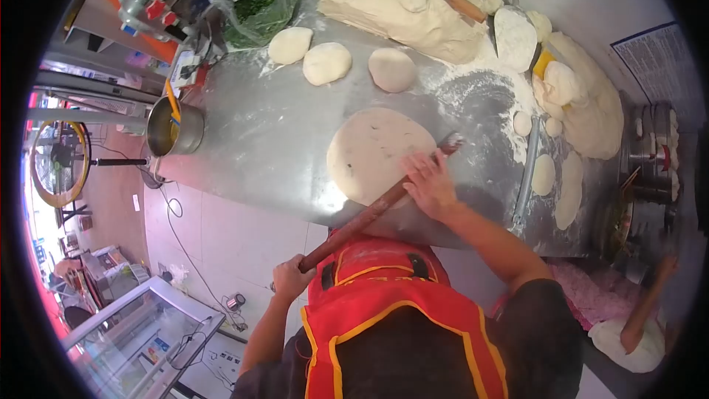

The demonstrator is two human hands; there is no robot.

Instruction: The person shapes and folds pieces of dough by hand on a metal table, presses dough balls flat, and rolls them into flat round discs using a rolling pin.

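Note:
A flat round of dough (378,149) with small dark flecks lies on the metal worktop near its front edge. A dark wooden rolling pin (362,219) slants across the dough's lower right edge and out past the table toward my body. My left hand (292,278) is closed around the pin's near end, off the table. Over the pin's far part rests my right hand (430,183), its fingers draped across the wood beside the dough's right edge. Behind the round sit three thick dough pieces, one of them a pinkish disc (393,69).
A large dough slab (399,11) lies at the back, with a wooden-handled blade (465,7) on it. Loose flour (480,89) covers the right side. A metal pot (175,127) stands at the left edge, greens in a bag (258,18) behind. Another person's arm (646,310) shows lower right.

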